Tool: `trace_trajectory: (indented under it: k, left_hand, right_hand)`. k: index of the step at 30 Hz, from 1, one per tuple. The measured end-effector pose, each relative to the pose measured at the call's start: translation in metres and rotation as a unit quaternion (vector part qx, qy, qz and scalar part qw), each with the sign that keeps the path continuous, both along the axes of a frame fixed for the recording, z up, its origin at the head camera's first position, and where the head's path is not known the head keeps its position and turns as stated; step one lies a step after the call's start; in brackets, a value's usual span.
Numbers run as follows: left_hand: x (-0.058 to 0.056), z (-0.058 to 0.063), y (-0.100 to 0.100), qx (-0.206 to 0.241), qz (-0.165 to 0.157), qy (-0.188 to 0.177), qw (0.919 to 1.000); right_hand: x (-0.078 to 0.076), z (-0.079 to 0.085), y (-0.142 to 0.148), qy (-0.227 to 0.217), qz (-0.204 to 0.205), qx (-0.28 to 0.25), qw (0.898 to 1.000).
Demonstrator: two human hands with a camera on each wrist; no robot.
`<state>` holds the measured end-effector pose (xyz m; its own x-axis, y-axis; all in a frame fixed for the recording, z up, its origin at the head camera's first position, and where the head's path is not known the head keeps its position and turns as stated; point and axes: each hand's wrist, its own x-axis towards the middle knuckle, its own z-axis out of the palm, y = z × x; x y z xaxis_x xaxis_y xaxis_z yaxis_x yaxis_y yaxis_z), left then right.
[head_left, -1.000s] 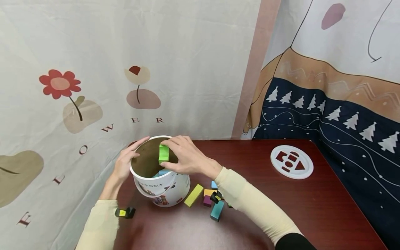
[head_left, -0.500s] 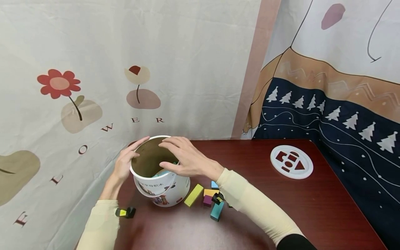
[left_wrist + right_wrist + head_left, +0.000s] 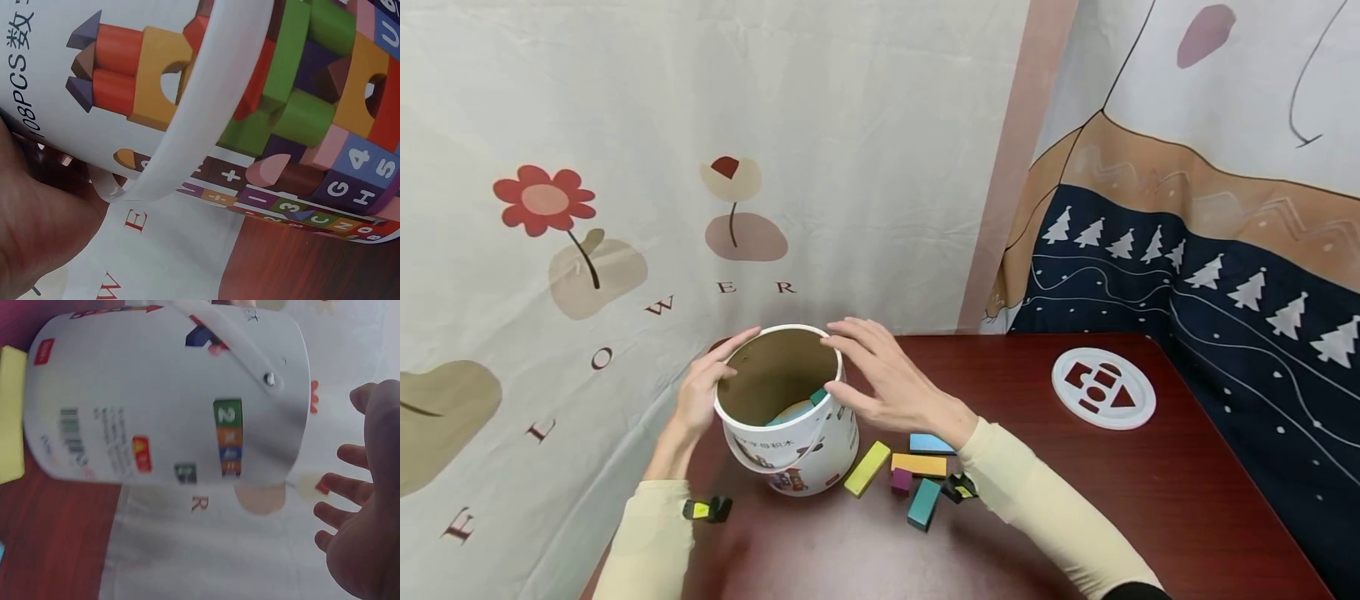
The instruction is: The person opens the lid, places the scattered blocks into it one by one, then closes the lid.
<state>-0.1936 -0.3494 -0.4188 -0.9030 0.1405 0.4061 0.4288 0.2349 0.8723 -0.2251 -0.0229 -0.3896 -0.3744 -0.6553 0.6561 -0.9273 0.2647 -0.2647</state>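
Observation:
A white toy-block bucket point(image 3: 816, 454), printed with block pictures, stands tilted-looking in the head view, its lid off. My left hand point(image 3: 698, 393) grips its left rim, fingers along the wall; the left wrist view shows part of that hand point(image 3: 47, 225) beside the white handle point(image 3: 206, 106). To the right of the rim, my right hand point(image 3: 902, 387) is spread with nothing in it; in the right wrist view its fingers are apart from the bucket point(image 3: 169, 375). Inside lie a teal block point(image 3: 817, 397) and a light-blue piece point(image 3: 784, 417).
Right of the bucket lie a yellow-green block point(image 3: 867, 470), an orange block point(image 3: 919, 465), a purple block point(image 3: 901, 481), a teal block point(image 3: 923, 505) and a blue block point(image 3: 931, 444). A white lid with shaped holes point(image 3: 1067, 402) rests on the table point(image 3: 1045, 475) farther right.
My right hand let go of a bright green block inside the bucket, then moved right, out over the rim. The left hand keeps its place on the bucket.

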Motion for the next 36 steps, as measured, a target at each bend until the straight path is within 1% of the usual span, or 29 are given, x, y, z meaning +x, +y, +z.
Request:
trace_trajectory:
  k: [6, 8, 13, 19, 22, 28, 32, 36]
  left_hand:
    - [0.0, -0.002, 0.002, 0.019, -0.001, -0.01, 0.9998]
    - [0.0, 0.0, 0.003, 0.021, -0.002, -0.012, 0.9997]
    - [0.001, 0.001, 0.003, 0.02, -0.003, -0.021, 0.9996]
    - [0.001, 0.0, 0.004, 0.017, 0.004, -0.026, 0.9995]
    - [0.001, 0.0, 0.004, 0.014, 0.008, -0.028, 0.9995]
    - [0.001, 0.0, 0.004, 0.016, 0.006, -0.022, 0.9996]
    - [0.0, 0.0, 0.003, 0.024, 0.001, -0.014, 0.9996]
    - [0.001, -0.001, 0.004, 0.019, 0.004, -0.011, 0.9997]
  right_hand:
    - [-0.002, -0.018, 0.042, -0.034, -0.031, -0.016, 0.999]
    - [-0.002, -0.025, 0.054, -0.049, -0.041, -0.017, 0.998]
    - [0.002, -0.044, 0.082, -0.078, -0.061, -0.007, 0.995]
    - [0.007, -0.066, 0.11, -0.112, -0.084, 0.013, 0.99]
    - [0.009, -0.077, 0.124, -0.133, -0.097, 0.03, 0.986]
    - [0.014, -0.102, 0.143, -0.174, -0.12, 0.083, 0.974]
    - [0.016, -0.117, 0.147, -0.176, -0.122, 0.111, 0.971]
    - [0.017, -0.127, 0.148, -0.178, -0.116, 0.141, 0.967]
